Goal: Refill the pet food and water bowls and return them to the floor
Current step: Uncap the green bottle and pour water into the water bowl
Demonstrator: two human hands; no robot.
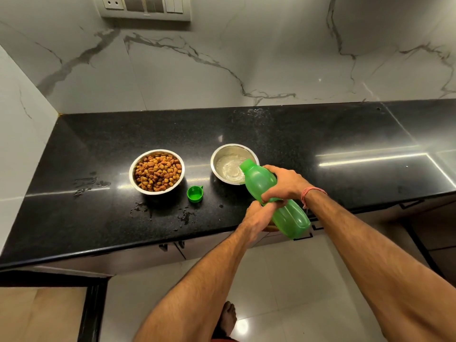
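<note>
1. Worktop (320, 134): black and speckled, running along a marble-veined wall (222, 58), with small wet spots (91, 183) at its left and near the front edge.
2. Food bowl (157, 171): a steel bowl, left of centre on the worktop, filled with brown and orange kibble.
3. Cap (195, 194): green, lying open side up on the worktop, just right of the food bowl and nearer the front edge, touching neither bowl.
4. Water bowl (233, 164): a second steel bowl, right of the food bowl and well apart from it, with water churning and foamy inside.
5. Bottle (274, 196): green plastic, uncapped, tipped with its mouth over the near right rim of the water bowl and its base raised out past the worktop's front edge.
6. Left hand (259, 218): below the bottle's middle, fingers curled up round its underside, gripping it.
7. Right hand (283, 183): on top of the bottle, fingers wrapped over its waist just above the left hand, holding it firmly; a pinkish thread band (311, 193) circles the wrist.
8. Floor (283, 280): pale tiles below, with one bare foot (228, 317) showing between the forearms.
</note>
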